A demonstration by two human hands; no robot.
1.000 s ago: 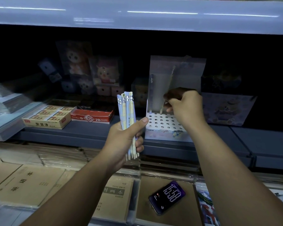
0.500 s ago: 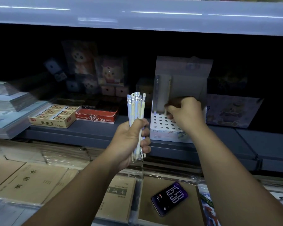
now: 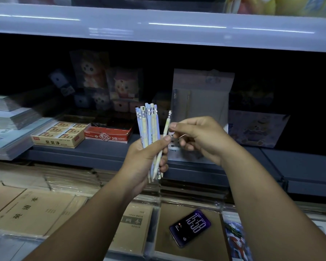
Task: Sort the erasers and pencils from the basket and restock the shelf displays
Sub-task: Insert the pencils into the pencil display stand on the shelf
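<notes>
Left hand point(image 3: 143, 159) grips five pencils point(image 3: 149, 125) (roughly); right hand point(image 3: 201, 138) pinches another pencil point(image 3: 166, 129).

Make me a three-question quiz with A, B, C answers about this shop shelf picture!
1. Where is the phone? A) top shelf B) on a brown notebook below the shelf C) in a hand.
2. What colour is the 2B box? A) red B) green C) black.
3. What is the right hand doing? A) hanging open B) pressing the phone C) pinching one pencil.
Answers: 1 B, it lies flat on the brown cover. 2 A, its sides are red. 3 C, its fingers nip one pencil beside the bundle in the left hand.
</notes>
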